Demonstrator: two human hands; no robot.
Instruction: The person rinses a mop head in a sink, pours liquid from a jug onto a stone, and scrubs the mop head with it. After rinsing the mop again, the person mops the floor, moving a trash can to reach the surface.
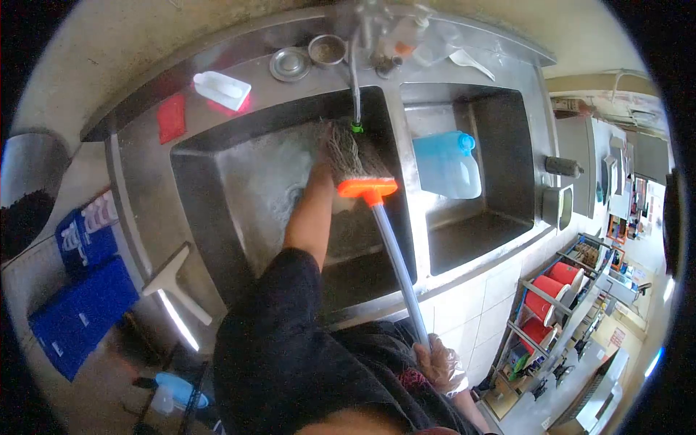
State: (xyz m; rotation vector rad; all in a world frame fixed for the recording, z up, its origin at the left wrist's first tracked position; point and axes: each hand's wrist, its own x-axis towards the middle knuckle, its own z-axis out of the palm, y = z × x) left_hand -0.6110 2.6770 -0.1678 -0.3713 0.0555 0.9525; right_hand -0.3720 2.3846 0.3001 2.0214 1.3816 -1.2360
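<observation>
A mop with an orange head (368, 188) and grey strings (346, 151) lies over the left sink basin, its strings just below the green-tipped faucet (356, 125). My left hand (324, 154) reaches into the basin beside the strings; its fingers are hidden or blurred there. Low in the view, my right hand (439, 364), in a clear plastic glove, grips the lower part of the mop's metal handle (399, 268).
The right basin (464, 243) holds a blue-tinted jug (447, 165). Along the sink ledge are a white bottle (222, 90), a red cloth (172, 119) and a metal bowl (328, 50). A white squeegee (177, 283) lies left; red containers (545, 299) stand on a rack right.
</observation>
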